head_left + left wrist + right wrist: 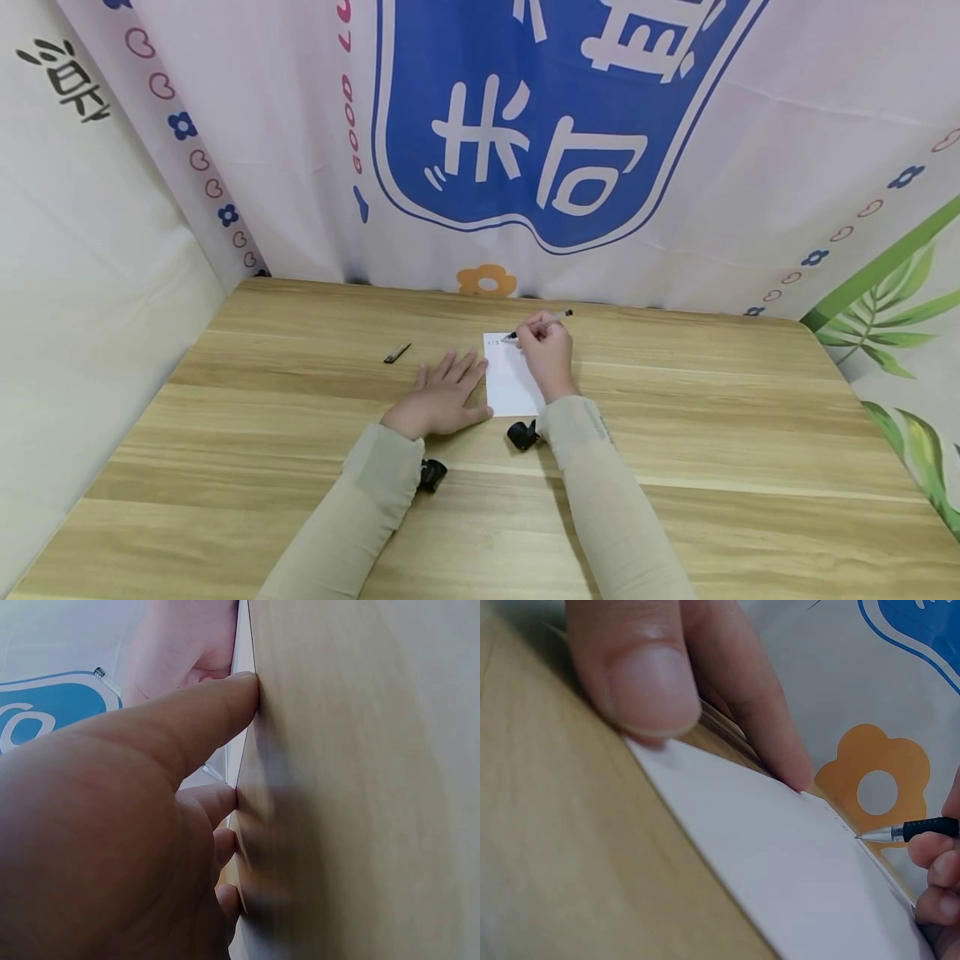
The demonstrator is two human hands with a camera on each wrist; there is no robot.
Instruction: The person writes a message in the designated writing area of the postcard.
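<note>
A sheet of white paper (pixel 513 385) lies on the wooden table, with a few small dark marks near its top left. My right hand (pixel 549 354) pinches a pen (pixel 557 316) with a black grip, its tip at the paper by those marks. In the right wrist view the pen (pixel 930 827) shows a silver tip close on the sheet (pixel 780 862). My left hand (pixel 442 400) rests flat with fingers spread, thumb and index fingertip at the paper's left edge. The left wrist view shows the thumb (pixel 225 705) pressing down at that edge.
A black pen cap (pixel 397 353) lies on the table (pixel 300 417) left of the paper. Black wrist cameras show below the hands, one (pixel 522 434) near the paper's lower edge. A printed curtain (pixel 300 167) hangs behind the table's back edge.
</note>
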